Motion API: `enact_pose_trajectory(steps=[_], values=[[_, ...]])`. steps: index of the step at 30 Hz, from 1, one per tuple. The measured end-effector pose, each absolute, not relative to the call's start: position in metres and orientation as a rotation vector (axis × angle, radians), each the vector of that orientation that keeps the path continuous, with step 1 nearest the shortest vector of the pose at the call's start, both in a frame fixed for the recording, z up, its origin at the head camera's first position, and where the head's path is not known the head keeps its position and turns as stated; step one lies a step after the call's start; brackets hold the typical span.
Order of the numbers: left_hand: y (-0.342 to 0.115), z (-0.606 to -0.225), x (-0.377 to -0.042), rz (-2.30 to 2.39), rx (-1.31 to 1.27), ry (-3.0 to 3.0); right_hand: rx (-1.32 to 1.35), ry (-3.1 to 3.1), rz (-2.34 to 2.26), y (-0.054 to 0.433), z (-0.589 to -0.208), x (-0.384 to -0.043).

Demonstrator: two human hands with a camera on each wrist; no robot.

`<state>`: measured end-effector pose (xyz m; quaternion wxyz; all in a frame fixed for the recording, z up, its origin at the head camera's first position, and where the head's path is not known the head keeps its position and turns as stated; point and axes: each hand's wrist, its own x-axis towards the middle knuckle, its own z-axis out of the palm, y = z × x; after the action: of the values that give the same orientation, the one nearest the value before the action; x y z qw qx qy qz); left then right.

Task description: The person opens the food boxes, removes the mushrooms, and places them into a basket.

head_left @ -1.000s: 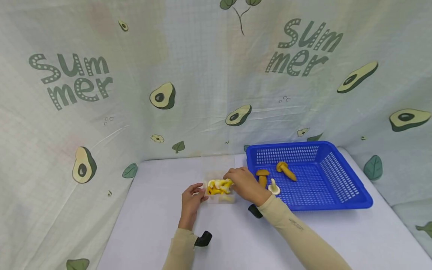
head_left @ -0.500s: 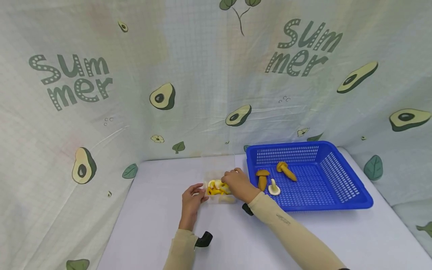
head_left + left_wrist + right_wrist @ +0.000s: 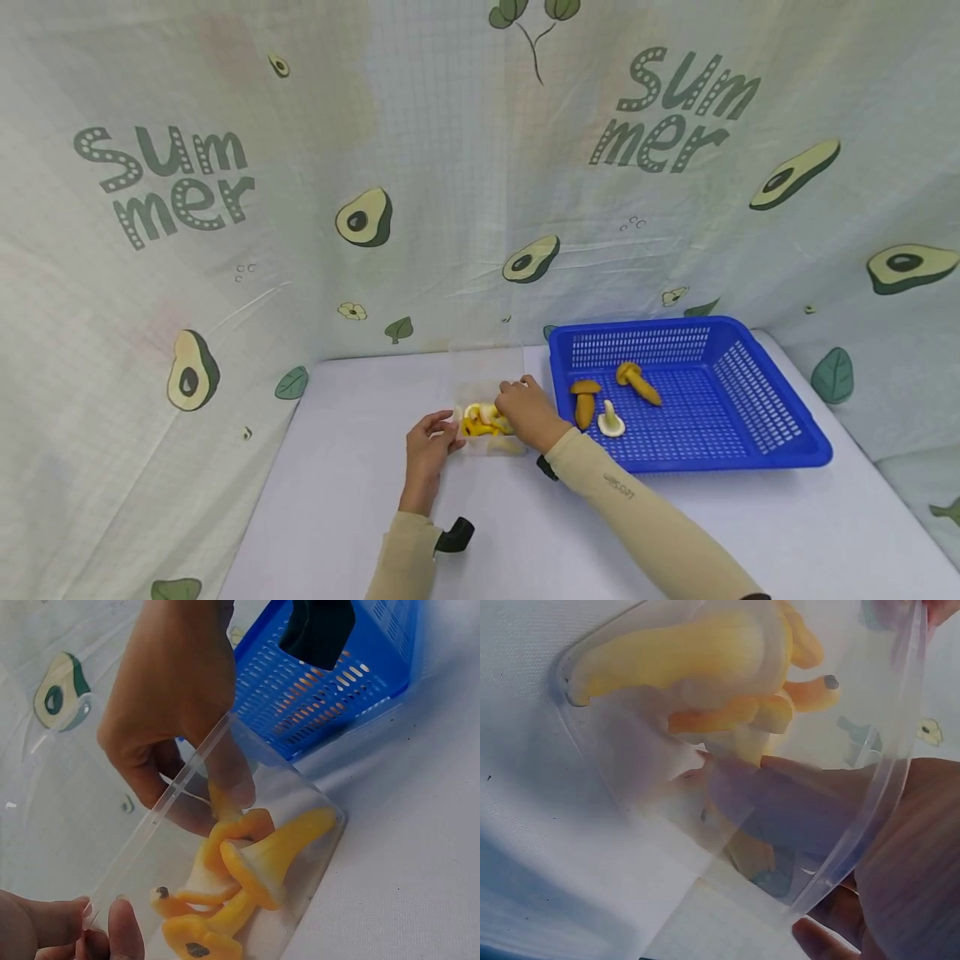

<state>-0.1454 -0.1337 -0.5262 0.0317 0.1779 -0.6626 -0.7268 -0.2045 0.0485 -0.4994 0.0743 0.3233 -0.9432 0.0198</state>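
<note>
A clear plastic box (image 3: 474,447) on the table contains several yellow mushrooms (image 3: 480,421) with pale parts. At its left side my left hand (image 3: 429,454) pinches the rim between thumb and fingers. My right hand (image 3: 531,410) reaches over the right side, its fingertips down inside the box. In the left wrist view, the right thumb and fingers pinch the narrow end of a yellow mushroom (image 3: 223,802) against the others. The right wrist view shows those fingers blurred through the box wall (image 3: 600,772), below a large yellow mushroom (image 3: 675,656).
A blue slotted basket (image 3: 787,442) stands right of the box. Inside it lie two brown mushrooms (image 3: 639,385) and a white one (image 3: 611,421). The box's clear lid (image 3: 487,364) seems to stand open behind it. A printed curtain (image 3: 450,167) hangs at the table's back.
My right hand has moved slightly left and deeper into the box, covering its right part. The yellow pieces at that side have gone lower. My left hand keeps its place at the rim.
</note>
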Motion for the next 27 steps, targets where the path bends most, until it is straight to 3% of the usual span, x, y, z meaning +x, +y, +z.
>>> enact_pose_trajectory(steps=[11,27], values=[[-0.133,-0.525,-0.145,-2.233,0.528,-2.033,0.967,-2.767,-0.053,0.048,-0.494,-0.203],[-0.136,-0.531,-0.147,-2.205,0.55,-2.063,0.84,-2.552,0.444,0.095,-0.452,-0.188]])
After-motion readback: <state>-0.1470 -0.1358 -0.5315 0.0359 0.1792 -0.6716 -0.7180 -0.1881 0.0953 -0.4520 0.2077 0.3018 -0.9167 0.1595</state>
